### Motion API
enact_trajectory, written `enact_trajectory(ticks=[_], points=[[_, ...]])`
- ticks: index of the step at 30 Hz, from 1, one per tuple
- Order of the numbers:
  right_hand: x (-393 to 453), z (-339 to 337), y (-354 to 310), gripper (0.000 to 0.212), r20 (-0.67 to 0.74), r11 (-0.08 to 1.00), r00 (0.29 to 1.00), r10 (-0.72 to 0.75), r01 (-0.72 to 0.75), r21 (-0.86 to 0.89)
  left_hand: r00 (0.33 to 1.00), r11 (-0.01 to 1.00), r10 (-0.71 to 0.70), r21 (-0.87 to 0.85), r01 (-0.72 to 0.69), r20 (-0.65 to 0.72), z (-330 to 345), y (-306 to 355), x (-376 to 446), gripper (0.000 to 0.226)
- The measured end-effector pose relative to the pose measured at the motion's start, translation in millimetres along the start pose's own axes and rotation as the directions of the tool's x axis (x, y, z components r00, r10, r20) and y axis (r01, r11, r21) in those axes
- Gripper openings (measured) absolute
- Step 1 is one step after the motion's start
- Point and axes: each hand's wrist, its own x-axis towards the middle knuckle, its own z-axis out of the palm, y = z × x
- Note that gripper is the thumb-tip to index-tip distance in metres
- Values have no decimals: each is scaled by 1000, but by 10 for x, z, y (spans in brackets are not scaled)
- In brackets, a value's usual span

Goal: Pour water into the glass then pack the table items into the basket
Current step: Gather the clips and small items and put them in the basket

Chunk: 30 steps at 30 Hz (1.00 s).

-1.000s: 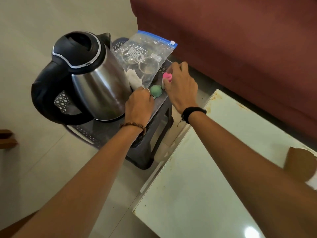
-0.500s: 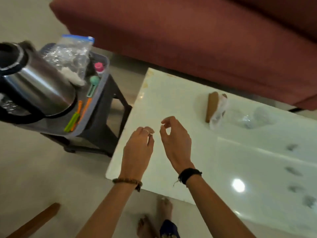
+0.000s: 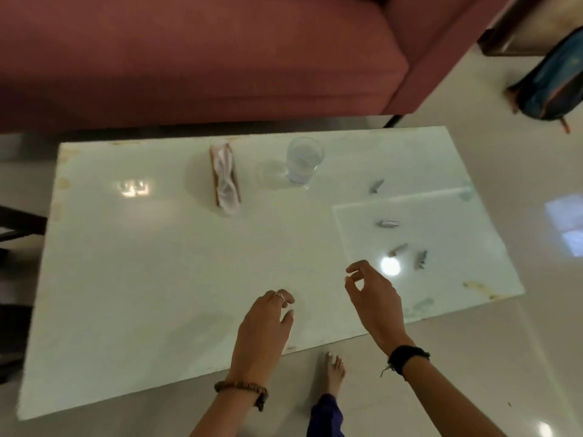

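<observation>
A clear glass [image 3: 303, 160] holding water stands upright at the far middle of the white table [image 3: 142, 263]. To its left stands a wooden napkin holder [image 3: 225, 176] with white napkins. Several small grey items [image 3: 388, 223] lie scattered on the table's right part. My left hand [image 3: 263, 329] hovers over the near edge, empty, fingers loosely curled. My right hand [image 3: 373, 294] is beside it, empty, thumb and fingers apart, a short way from the nearest grey items [image 3: 398, 249]. The basket and the kettle are out of view.
A dark red sofa [image 3: 205, 55] runs along the far side of the table. A blue backpack [image 3: 550, 80] leans at the far right on the glossy floor. My bare foot [image 3: 333, 373] stands just in front of the table. A dark stool edge [image 3: 12, 222] shows at left.
My view has swung right, from the stool with the kettle and basket to the white table. Both hands left the basket empty and now hover over the table's near edge.
</observation>
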Motion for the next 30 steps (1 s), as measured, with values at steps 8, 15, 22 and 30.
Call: enact_trajectory(ticks=[8, 15, 22, 30], points=[[603, -465, 1056, 12, -57, 964, 969, 241, -232, 132, 992, 999, 44, 2, -44, 120, 861, 852, 726, 9], [1058, -551, 1768, 20, -25, 870, 893, 449, -430, 243, 979, 979, 80, 170, -113, 188, 1792, 1436, 1381, 34], [1280, -374, 2034, 31, 45, 812, 848, 529, -520, 263, 987, 927, 82, 353, -126, 136, 2292, 1624, 1766, 33], [1230, -333, 1905, 20, 36, 818, 870, 492, -475, 324, 997, 993, -43, 114, 36, 58, 2061, 1579, 1748, 12]])
